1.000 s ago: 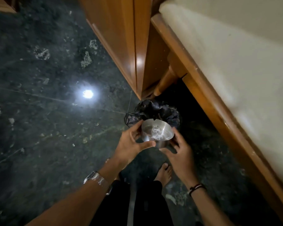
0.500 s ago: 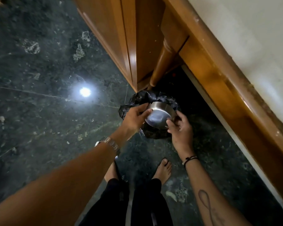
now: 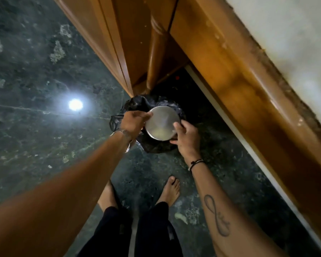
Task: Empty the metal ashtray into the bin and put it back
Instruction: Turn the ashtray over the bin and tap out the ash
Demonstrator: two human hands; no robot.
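The round metal ashtray (image 3: pixel 162 123) is turned upside down, its flat shiny base facing me, directly over the bin (image 3: pixel 157 148) lined with a black plastic bag. My left hand (image 3: pixel 134 121) grips its left rim and my right hand (image 3: pixel 186 137) grips its right rim. The ashtray's inside and the bin's opening are hidden beneath it.
The bin stands on a dark green marble floor (image 3: pixel 35 108) at the corner of a wooden cabinet (image 3: pixel 119 43). A wooden bed frame (image 3: pixel 239 80) with a pale mattress runs along the right. My bare feet (image 3: pixel 171 190) stand just behind the bin. A lamp's reflection (image 3: pixel 75 104) glares on the floor.
The ashtray was upright with ash in it, then tipped away from me; now it is fully inverted over the bin. I have leaned in closer.
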